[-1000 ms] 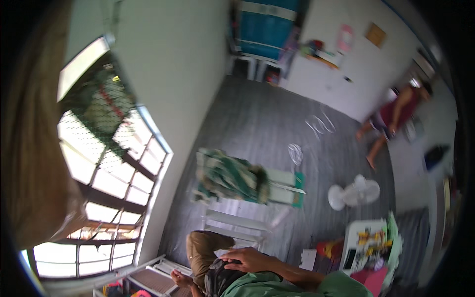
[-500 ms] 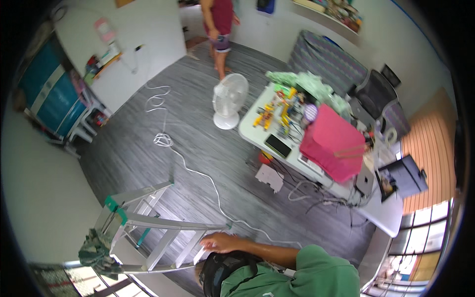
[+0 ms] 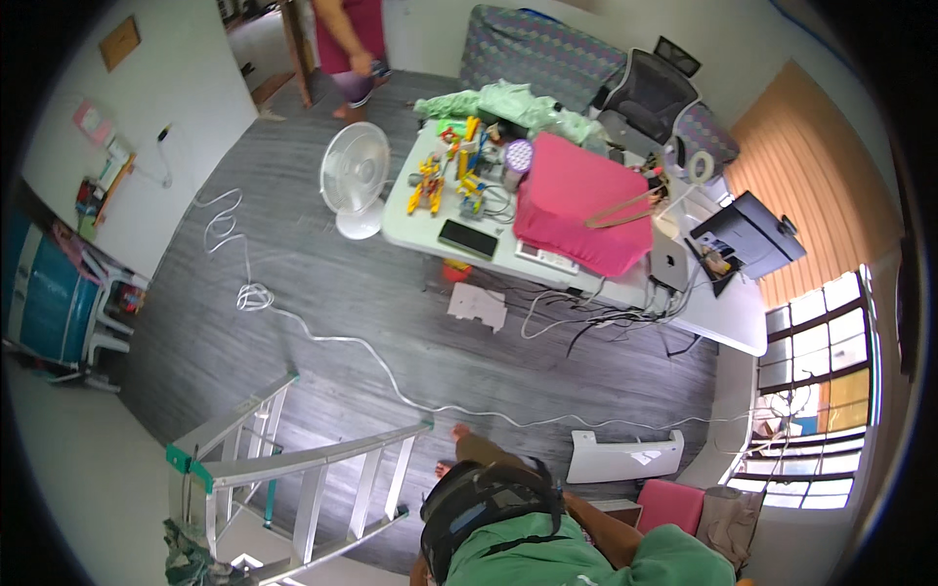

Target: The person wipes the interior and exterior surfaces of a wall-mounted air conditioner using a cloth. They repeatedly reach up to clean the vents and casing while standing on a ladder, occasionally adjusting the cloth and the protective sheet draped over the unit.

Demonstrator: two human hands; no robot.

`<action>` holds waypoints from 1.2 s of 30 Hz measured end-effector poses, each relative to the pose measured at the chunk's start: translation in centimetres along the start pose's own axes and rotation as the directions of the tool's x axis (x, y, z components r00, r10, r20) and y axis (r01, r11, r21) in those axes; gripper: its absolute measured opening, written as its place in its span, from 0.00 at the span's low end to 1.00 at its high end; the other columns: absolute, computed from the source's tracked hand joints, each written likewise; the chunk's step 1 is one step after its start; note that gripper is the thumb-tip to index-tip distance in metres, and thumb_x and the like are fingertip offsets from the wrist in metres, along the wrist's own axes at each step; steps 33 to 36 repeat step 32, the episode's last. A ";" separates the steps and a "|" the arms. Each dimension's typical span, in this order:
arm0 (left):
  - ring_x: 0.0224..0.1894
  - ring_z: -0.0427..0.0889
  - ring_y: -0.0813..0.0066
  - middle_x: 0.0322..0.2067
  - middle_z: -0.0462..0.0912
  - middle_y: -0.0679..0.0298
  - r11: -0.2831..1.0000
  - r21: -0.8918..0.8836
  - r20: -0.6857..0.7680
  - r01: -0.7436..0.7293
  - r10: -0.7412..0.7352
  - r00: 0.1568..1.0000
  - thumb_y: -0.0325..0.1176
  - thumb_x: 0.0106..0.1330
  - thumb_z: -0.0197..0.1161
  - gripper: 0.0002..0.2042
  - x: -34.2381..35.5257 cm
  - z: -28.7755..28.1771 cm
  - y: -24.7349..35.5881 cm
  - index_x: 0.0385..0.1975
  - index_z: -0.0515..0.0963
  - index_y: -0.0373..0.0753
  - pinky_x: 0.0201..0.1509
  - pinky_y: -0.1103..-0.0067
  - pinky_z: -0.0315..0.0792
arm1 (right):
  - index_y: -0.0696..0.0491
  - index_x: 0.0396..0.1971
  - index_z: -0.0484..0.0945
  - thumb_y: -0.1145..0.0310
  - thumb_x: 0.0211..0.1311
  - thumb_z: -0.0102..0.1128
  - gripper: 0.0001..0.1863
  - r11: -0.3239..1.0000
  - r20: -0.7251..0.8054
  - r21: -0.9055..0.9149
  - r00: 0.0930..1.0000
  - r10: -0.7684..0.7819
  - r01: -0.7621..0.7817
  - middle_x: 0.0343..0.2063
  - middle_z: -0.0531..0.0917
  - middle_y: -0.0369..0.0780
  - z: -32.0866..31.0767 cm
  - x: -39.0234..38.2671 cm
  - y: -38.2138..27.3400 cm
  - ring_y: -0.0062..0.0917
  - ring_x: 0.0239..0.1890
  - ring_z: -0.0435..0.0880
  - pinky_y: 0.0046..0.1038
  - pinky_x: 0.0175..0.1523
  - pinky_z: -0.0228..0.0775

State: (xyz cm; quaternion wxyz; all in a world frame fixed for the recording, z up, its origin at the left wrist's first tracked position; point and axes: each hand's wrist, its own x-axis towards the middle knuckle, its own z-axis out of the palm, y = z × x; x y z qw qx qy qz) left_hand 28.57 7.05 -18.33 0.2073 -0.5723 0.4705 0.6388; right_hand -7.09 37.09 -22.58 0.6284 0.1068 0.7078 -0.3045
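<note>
Neither of my hands shows. My right forearm (image 3: pixel 601 527) comes from the green sleeve and passes behind the black bag (image 3: pixel 484 508) worn on my front, which hides the hand. Only a sliver of skin shows at the bag's left side, and I cannot make out a left hand there. To my left stands an aluminium stepladder (image 3: pixel 313 479) with green caps, its legs spread. A camouflage-patterned cloth (image 3: pixel 195 557) hangs at its near left end. My bare feet show on the floor near the ladder's foot.
A white cable (image 3: pixel 362 347) snakes across the grey floor. Ahead stand a white fan (image 3: pixel 355 181) and a white table (image 3: pixel 401 220) with yellow toy-like parts, a phone, a pink cover and a monitor (image 3: pixel 747 234). A white panel (image 3: pixel 625 457) lies at right. Another person (image 3: pixel 347 49) stands far left.
My right hand, earlier stretched left over the ladder's lower end, has drawn back out of sight. The view has swung right, and the other person holds something dark.
</note>
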 end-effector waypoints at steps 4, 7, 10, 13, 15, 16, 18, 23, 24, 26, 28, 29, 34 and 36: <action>0.41 0.84 0.69 0.38 0.85 0.62 0.991 -0.127 0.012 0.034 -0.033 0.999 0.39 0.67 0.60 0.13 1.1 -3.9 2.7 0.47 0.80 0.42 0.39 0.67 0.74 | 0.53 0.39 0.83 0.55 0.64 0.55 0.17 0.904 -0.044 -0.157 0.912 -0.409 0.398 0.36 0.85 0.38 -2.9 -0.7 -6.6 0.25 0.41 0.82 0.32 0.46 0.73; 0.41 0.84 0.68 0.41 0.86 0.61 0.966 -0.257 -0.113 0.011 -0.041 0.993 0.40 0.69 0.58 0.19 3.1 -6.7 6.2 0.58 0.72 0.43 0.42 0.67 0.76 | 0.54 0.29 0.81 0.62 0.56 0.61 0.10 0.743 -0.357 -0.408 0.656 -0.665 0.531 0.24 0.84 0.41 -6.0 1.3 -21.1 0.34 0.29 0.84 0.36 0.34 0.73; 0.40 0.85 0.68 0.41 0.86 0.60 0.974 -0.227 -0.160 0.020 -0.057 0.985 0.40 0.71 0.57 0.21 4.0 -7.5 8.4 0.61 0.70 0.43 0.42 0.67 0.76 | 0.53 0.33 0.81 0.65 0.61 0.59 0.07 0.434 -0.313 -0.661 0.300 -0.901 0.612 0.36 0.84 0.43 -6.7 2.6 -36.9 0.42 0.41 0.83 0.39 0.42 0.72; 0.39 0.85 0.68 0.39 0.86 0.60 0.980 -0.195 -0.205 0.045 -0.086 0.975 0.39 0.72 0.58 0.20 5.8 -6.9 11.0 0.61 0.70 0.41 0.40 0.68 0.77 | 0.52 0.48 0.78 0.61 0.54 0.70 0.22 0.376 -0.296 -0.812 0.241 -0.924 0.447 0.50 0.79 0.45 -6.3 4.9 -51.3 0.42 0.54 0.77 0.42 0.54 0.72; 0.39 0.85 0.68 0.38 0.86 0.59 0.983 -0.172 -0.251 0.060 -0.103 0.962 0.39 0.72 0.58 0.21 6.5 -6.0 12.7 0.61 0.70 0.40 0.39 0.69 0.77 | 0.53 0.54 0.75 0.60 0.50 0.73 0.30 0.362 -0.267 -0.880 0.311 -0.912 0.307 0.53 0.78 0.46 -6.8 6.6 -58.5 0.42 0.57 0.75 0.44 0.56 0.71; 0.38 0.85 0.69 0.38 0.86 0.58 0.982 -0.182 -0.274 0.051 -0.101 0.956 0.39 0.71 0.58 0.22 6.8 -5.4 13.9 0.61 0.70 0.37 0.38 0.71 0.77 | 0.53 0.57 0.73 0.60 0.48 0.75 0.34 0.335 -0.247 -0.911 0.334 -0.910 0.240 0.54 0.77 0.46 -7.3 7.7 -61.6 0.43 0.58 0.74 0.44 0.58 0.70; 0.37 0.85 0.70 0.37 0.86 0.58 0.956 -0.291 -0.314 -0.027 -0.069 0.947 0.38 0.70 0.59 0.22 6.5 -3.8 15.9 0.61 0.70 0.37 0.38 0.71 0.77 | 0.56 0.62 0.67 0.60 0.46 0.76 0.43 0.222 -0.171 -0.966 0.310 -0.935 0.135 0.54 0.75 0.47 -8.2 9.7 -65.0 0.44 0.61 0.70 0.47 0.59 0.66; 0.33 0.87 0.73 0.33 0.87 0.60 0.957 -0.291 -0.350 -0.016 -0.091 0.932 0.38 0.69 0.61 0.20 5.4 -0.9 22.3 0.56 0.74 0.34 0.29 0.78 0.73 | 0.58 0.59 0.69 0.59 0.34 0.78 0.46 0.183 -0.105 -0.973 0.435 -0.894 0.142 0.47 0.76 0.48 -10.3 12.2 -68.6 0.43 0.55 0.72 0.45 0.57 0.65; 0.33 0.87 0.74 0.33 0.88 0.59 0.981 -0.176 -0.353 -0.076 0.009 0.936 0.36 0.67 0.62 0.20 5.2 -0.9 23.4 0.56 0.74 0.34 0.29 0.78 0.74 | 0.58 0.56 0.71 0.59 0.33 0.79 0.45 0.182 -0.085 -0.967 0.453 -0.888 0.176 0.45 0.76 0.48 -10.6 12.2 -69.0 0.43 0.54 0.73 0.44 0.56 0.66; 0.33 0.87 0.75 0.32 0.88 0.59 0.954 -0.270 -0.415 -0.129 0.005 0.910 0.34 0.65 0.63 0.21 5.4 -0.4 25.8 0.56 0.74 0.33 0.31 0.80 0.75 | 0.55 0.54 0.71 0.58 0.31 0.79 0.43 0.236 -0.083 -0.941 0.511 -0.856 0.242 0.45 0.74 0.48 -10.6 11.6 -69.5 0.43 0.54 0.73 0.43 0.57 0.68; 0.33 0.86 0.75 0.32 0.88 0.60 0.939 -0.298 -0.469 -0.170 0.010 0.883 0.34 0.65 0.63 0.20 5.7 -0.7 28.4 0.56 0.75 0.33 0.32 0.80 0.75 | 0.53 0.57 0.69 0.58 0.33 0.78 0.45 0.418 -0.149 -0.844 0.602 -0.784 0.336 0.48 0.71 0.49 -9.8 10.5 -69.4 0.43 0.56 0.73 0.42 0.61 0.67; 0.33 0.86 0.75 0.32 0.88 0.60 0.921 -0.326 -0.498 -0.212 0.023 0.867 0.34 0.65 0.64 0.20 6.0 -1.0 29.6 0.55 0.75 0.34 0.33 0.81 0.75 | 0.51 0.58 0.68 0.57 0.33 0.77 0.46 0.515 -0.184 -0.778 0.654 -0.734 0.360 0.50 0.70 0.49 -9.6 9.9 -69.4 0.43 0.57 0.73 0.42 0.63 0.66; 0.33 0.86 0.76 0.33 0.87 0.61 0.916 -0.304 -0.542 -0.263 0.061 0.838 0.35 0.65 0.65 0.21 7.1 -2.0 33.0 0.56 0.75 0.35 0.34 0.81 0.75 | 0.49 0.61 0.65 0.57 0.36 0.76 0.47 0.506 -0.128 -0.776 0.691 -0.711 0.377 0.54 0.69 0.47 -8.0 8.4 -69.1 0.43 0.59 0.72 0.38 0.69 0.62; 0.33 0.86 0.76 0.33 0.87 0.61 0.916 -0.304 -0.542 -0.263 0.061 0.838 0.35 0.65 0.65 0.21 7.1 -2.0 33.0 0.56 0.75 0.35 0.34 0.81 0.75 | 0.49 0.61 0.65 0.57 0.36 0.76 0.47 0.506 -0.128 -0.776 0.691 -0.711 0.377 0.54 0.69 0.47 -8.0 8.4 -69.1 0.43 0.59 0.72 0.38 0.69 0.62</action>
